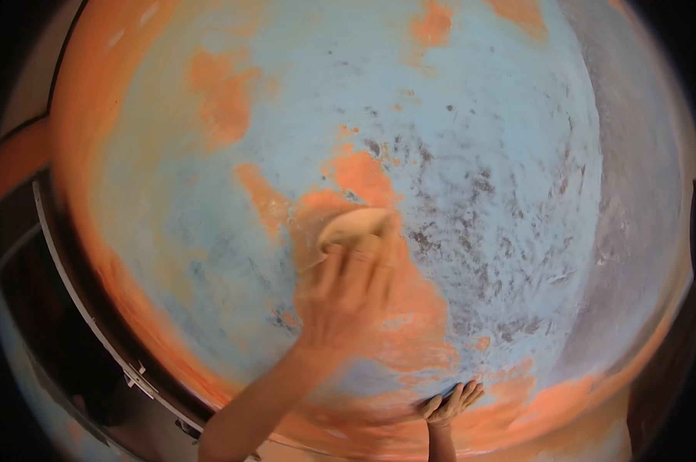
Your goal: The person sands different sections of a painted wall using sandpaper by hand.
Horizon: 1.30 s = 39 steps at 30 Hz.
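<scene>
A large curved panel [471, 69] with worn pale-blue paint and bare orange patches fills the head view. My left hand [344, 289] reaches up from the lower left, blurred by motion. Its fingers press a round tan sanding pad [356, 225] against the orange patch in the middle, and the pad's upper rim shows beyond the fingertips. Lower and to the right, my right hand [452, 406] rests on the lower part of the panel, fingers stretched up and to the right. A dark spot shows beside its thumb; I cannot tell whether it is a thing or shadow.
Dark mottled scuffs [471, 223] cover the blue right of the pad. A grey band [633, 192] runs down the panel's right side. Along the left curve a dark opening [63, 316] with a pale strip [78, 300] at its edge.
</scene>
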### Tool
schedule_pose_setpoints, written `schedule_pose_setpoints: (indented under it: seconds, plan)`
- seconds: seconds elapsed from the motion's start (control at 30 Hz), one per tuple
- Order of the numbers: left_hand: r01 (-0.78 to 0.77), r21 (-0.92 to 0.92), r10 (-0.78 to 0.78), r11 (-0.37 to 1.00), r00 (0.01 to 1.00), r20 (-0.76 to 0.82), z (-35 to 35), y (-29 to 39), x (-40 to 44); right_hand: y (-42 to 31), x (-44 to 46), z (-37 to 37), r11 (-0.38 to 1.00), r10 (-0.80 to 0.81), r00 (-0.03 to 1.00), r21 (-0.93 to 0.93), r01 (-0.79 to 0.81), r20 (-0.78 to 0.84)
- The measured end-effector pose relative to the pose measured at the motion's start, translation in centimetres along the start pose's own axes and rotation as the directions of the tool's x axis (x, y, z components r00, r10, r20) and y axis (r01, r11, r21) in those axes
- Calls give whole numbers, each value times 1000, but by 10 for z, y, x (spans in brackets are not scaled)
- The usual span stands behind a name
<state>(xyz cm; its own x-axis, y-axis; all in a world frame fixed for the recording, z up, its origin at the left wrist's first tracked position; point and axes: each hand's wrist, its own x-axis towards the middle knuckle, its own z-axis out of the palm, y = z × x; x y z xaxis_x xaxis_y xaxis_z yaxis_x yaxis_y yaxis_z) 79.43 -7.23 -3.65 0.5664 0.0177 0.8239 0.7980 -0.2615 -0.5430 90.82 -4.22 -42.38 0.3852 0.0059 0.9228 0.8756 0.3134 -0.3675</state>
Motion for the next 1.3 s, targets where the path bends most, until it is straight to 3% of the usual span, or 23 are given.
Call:
schedule_pose_setpoints:
  seconds: [0.07, 0.17, 0.27, 0.33, 0.37, 0.43, 0.57, 0.67, 0.77, 0.83, 0.93, 1.07, 1.13, 1.3]
  plan:
    - [-38, 51, 40, 998, 999, -29, 0, -16, 0, 2, 2, 0, 1000, 0, 1000, -16, 0, 9]
    - [26, -19, -27, 999, 998, -58, 1, -21, 2, 3, -11, 2, 999, 30, 999, -41, -29, 27]
    - [-63, -28, 64, 998, 997, 33, 3, -15, -4, 2, -7, 5, 999, 10, 999, -31, -9, 30]
    - [-154, 13, 154, 988, 980, -129, 7, -36, 5, 5, -3, 3, 999, 10, 1000, -36, -10, 5]
    - [-162, 7, 161, 987, 979, -128, 8, -34, 6, 5, -4, 2, 999, 10, 1000, -38, -10, 11]
    - [-69, 61, 73, 996, 995, -72, 7, -25, 5, 1, -6, 2, 999, 21, 1000, -32, -21, 20]
    - [-107, -33, 105, 994, 993, -62, 4, -9, 0, 2, -3, 3, 999, 2, 1000, -36, -1, 21]
    - [-57, 26, 59, 998, 996, -67, 1, -27, 4, 1, -1, 2, 1000, 13, 1000, -20, -12, 11]
    - [69, -162, -67, 984, 998, 17, 15, -27, -11, -1, -4, 3, 1000, 11, 1000, 7, -11, -6]
    - [-136, -22, 134, 990, 987, -89, 11, -11, -1, 3, -4, 6, 1000, 0, 1000, 15, 1, -7]
    - [-98, 9, 98, 995, 981, -168, 6, -29, 12, 4, -3, 4, 1000, 7, 1000, 12, -7, -17]
    - [-59, -80, 50, 995, 992, -116, 3, -16, 7, 1, -4, 4, 1000, 5, 1000, 6, -5, -10]
    - [-144, -48, 139, 988, 986, -94, 6, -17, 6, 5, -5, 2, 1000, -3, 1000, -7, 3, 3]
    - [-129, -1, 128, 992, 981, -145, 8, -27, 7, 5, -6, 4, 999, -2, 1000, -45, 3, 21]
